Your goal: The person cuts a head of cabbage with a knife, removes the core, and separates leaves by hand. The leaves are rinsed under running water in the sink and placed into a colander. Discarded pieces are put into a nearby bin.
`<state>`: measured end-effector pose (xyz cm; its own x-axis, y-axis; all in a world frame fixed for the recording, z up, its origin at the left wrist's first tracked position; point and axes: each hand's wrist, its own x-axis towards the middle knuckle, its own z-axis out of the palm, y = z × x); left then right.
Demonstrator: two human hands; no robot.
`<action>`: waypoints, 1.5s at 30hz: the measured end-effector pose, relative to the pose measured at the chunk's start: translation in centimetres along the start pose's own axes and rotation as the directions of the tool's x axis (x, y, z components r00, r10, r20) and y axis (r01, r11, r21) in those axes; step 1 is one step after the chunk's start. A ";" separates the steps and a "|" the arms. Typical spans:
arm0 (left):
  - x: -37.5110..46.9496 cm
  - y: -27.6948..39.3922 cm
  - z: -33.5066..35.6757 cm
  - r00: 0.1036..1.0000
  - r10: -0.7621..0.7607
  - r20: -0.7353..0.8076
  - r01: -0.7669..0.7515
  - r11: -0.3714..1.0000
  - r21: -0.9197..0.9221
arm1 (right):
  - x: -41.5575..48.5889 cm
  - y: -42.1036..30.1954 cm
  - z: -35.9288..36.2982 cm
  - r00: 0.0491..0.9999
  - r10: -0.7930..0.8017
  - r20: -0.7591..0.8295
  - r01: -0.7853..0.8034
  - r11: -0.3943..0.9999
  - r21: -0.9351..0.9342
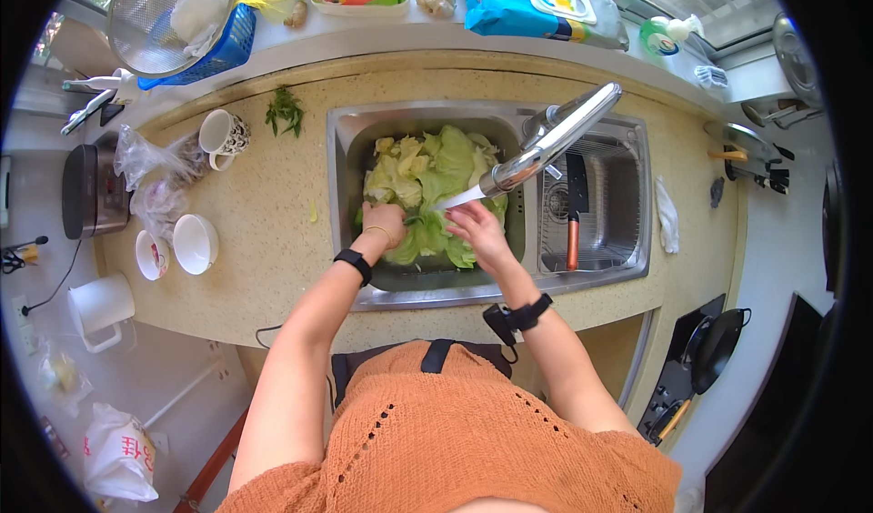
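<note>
Green leafy vegetable leaves (450, 155), looking like cabbage or lettuce, fill much of the left basin of a steel double sink (426, 299). Water runs from the chrome faucet (525, 165) onto them. At the left side of the leaves is my left hand (386, 222), its fingertips partly hidden among darker green bits; whether it grips anything is unclear. Close beside the stream, my right hand (477, 230) has its fingers spread over the leaves and seems to hold nothing. A cleaver (575, 192) with a wooden-looking handle lies on the rack in the right basin.
Left on the counter are a patterned mug (222, 138), two white bowls (196, 243), plastic bags (160, 206) and green herbs (285, 110). A white cloth (667, 216) lies right of the sink. The sill bears a wipes pack (539, 5), garlic (436, 1) and a mesh strainer (170, 18).
</note>
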<state>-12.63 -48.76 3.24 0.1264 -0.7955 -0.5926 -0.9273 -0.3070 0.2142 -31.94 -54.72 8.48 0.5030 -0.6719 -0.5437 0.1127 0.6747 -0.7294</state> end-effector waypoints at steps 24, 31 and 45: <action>-1.6 4.7 -1.8 0.962 0.236 0.137 0.213 -0.334 -0.918 | -1.5 -2.1 -3.1 0.888 -0.375 -0.266 0.345 0.926 -0.154; -2.6 0.7 -0.5 0.991 -0.002 0.132 0.120 -0.405 -0.906 | -0.9 -3.0 -1.3 0.984 -0.178 0.029 0.179 0.946 -0.269; -11.3 3.0 -6.7 0.968 -0.193 -0.158 0.096 0.874 -0.477 | 1.4 -1.2 -0.1 0.987 -0.011 -0.161 -0.016 0.986 -0.167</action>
<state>-14.45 -44.19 15.82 0.3575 -0.7937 -0.4922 -0.6298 -0.5940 0.5004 -31.45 -56.51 8.60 0.3575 -0.7197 -0.5952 -0.0397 0.6250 -0.7796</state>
